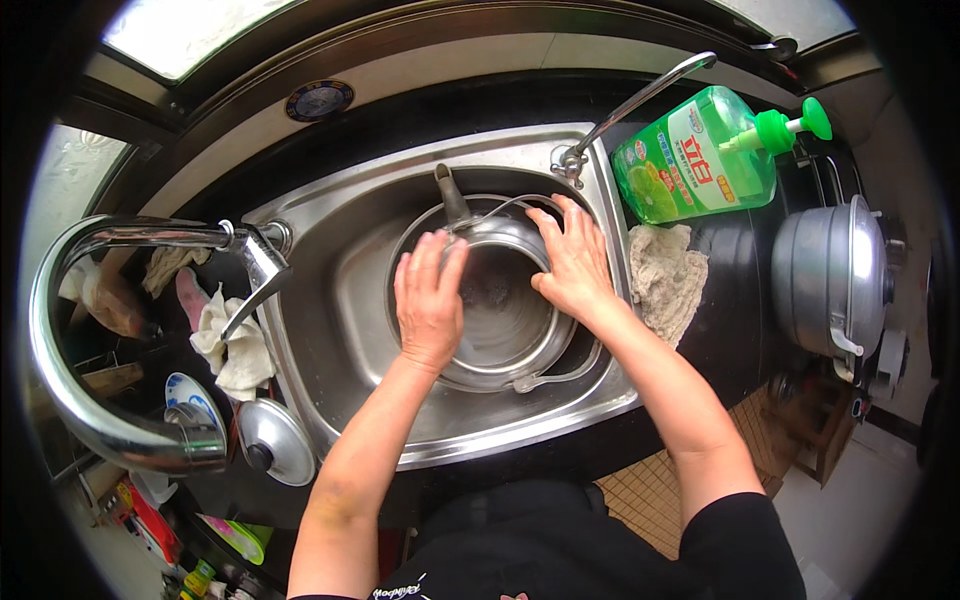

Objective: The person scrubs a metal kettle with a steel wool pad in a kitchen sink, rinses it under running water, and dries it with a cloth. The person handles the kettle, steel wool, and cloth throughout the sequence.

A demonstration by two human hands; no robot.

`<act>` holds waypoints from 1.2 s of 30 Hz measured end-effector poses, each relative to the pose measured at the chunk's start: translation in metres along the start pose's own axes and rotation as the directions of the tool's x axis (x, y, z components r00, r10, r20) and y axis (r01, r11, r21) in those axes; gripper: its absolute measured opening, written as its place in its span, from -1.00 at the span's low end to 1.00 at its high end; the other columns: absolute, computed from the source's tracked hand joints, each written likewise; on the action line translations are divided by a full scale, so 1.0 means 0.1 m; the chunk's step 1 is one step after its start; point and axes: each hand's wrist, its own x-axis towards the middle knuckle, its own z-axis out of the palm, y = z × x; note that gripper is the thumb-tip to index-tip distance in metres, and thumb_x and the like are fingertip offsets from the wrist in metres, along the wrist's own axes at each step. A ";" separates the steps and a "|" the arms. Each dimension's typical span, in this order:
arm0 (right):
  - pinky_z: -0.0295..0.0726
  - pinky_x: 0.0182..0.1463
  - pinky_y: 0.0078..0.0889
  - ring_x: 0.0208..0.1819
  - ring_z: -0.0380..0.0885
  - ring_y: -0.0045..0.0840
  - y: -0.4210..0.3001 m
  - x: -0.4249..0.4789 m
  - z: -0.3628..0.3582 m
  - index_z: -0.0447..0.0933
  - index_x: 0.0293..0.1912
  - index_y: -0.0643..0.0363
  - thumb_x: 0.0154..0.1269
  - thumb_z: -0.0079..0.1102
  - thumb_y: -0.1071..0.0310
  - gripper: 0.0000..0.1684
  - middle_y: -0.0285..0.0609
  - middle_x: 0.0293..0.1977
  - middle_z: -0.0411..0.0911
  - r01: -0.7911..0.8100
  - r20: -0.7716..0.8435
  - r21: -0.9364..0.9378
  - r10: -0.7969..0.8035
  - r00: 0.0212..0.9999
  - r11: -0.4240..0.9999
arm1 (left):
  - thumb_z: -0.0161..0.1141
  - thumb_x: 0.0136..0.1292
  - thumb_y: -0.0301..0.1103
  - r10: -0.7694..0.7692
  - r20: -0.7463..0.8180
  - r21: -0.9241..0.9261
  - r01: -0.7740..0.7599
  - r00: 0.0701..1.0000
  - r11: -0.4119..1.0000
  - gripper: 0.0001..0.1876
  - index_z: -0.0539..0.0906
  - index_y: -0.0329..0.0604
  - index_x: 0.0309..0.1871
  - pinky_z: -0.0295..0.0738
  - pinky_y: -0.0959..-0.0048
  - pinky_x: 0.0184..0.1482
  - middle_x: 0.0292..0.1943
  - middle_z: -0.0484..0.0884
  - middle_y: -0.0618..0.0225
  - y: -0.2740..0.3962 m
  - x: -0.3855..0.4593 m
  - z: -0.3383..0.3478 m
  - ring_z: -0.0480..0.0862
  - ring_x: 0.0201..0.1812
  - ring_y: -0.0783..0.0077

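Observation:
A stainless steel kettle (491,371) without a lid sits in the metal sink basin (322,352), its spout (450,196) towards the back. Its wire handle (574,370) is folded down around the right side. Faint rings and small bubbles inside suggest water. My left hand (431,300) lies over the kettle's left rim, fingers stretched out near the base of the spout. Over the right rim is my right hand (574,262), fingers spread and the tips close to the handle wire. Whether either palm presses on the metal is hard to tell.
A curved chrome faucet (52,322) arches at the left; a thin tap (645,97) rises back right. Green dish soap (694,157), a rag (667,281) and an aluminium pot (821,277) stand right. Left are a white cloth (244,352) and a metal lid (277,442).

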 end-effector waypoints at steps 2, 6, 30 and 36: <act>0.36 0.20 -0.04 0.25 0.25 -0.03 0.06 -0.01 0.11 0.42 0.11 -0.02 -0.21 0.28 0.48 -0.26 0.07 0.22 0.16 -0.174 0.100 0.071 0.167 0.981 0.982 | 0.13 0.03 -0.53 0.234 -0.002 0.044 -0.234 0.972 0.971 -0.54 0.56 -0.10 0.09 0.31 0.34 0.15 0.14 0.49 0.32 0.04 -0.01 -0.02 0.46 0.19 0.28; 0.50 0.09 -0.05 0.20 0.30 -0.02 0.18 -0.17 0.24 0.49 0.05 -0.13 -0.18 0.32 0.41 -0.34 0.06 0.19 0.17 -0.199 0.030 0.108 0.197 0.980 0.974 | 0.12 0.10 -0.41 0.179 0.603 0.053 -0.264 0.778 0.963 -0.69 0.58 -0.11 -0.05 0.41 0.35 0.04 -0.04 0.54 0.27 0.19 -0.02 0.06 0.52 0.04 0.27; 0.60 -0.22 -0.13 -0.02 0.38 -0.18 0.08 -0.30 0.36 0.44 0.21 -0.24 -0.09 0.26 0.46 -0.22 0.07 0.25 0.07 -0.196 -0.016 0.101 0.199 0.980 0.975 | 0.08 0.20 -0.25 -0.322 0.854 0.040 0.566 0.409 0.824 -0.67 0.62 -0.18 -0.02 0.52 0.11 0.07 -0.05 0.64 -0.03 0.53 -0.14 1.38 0.61 0.03 -0.02; 0.52 0.03 -0.16 0.15 0.35 -0.06 0.02 -0.27 0.28 0.53 0.13 -0.29 -0.12 0.22 0.46 -0.28 0.06 0.22 0.10 -0.303 0.039 0.224 0.302 0.953 0.926 | 0.13 0.18 -0.26 -0.075 0.995 0.048 0.373 0.059 0.927 -0.68 0.63 -0.11 -0.02 0.47 0.17 0.11 0.03 0.61 0.04 0.34 -0.19 1.21 0.58 0.11 0.09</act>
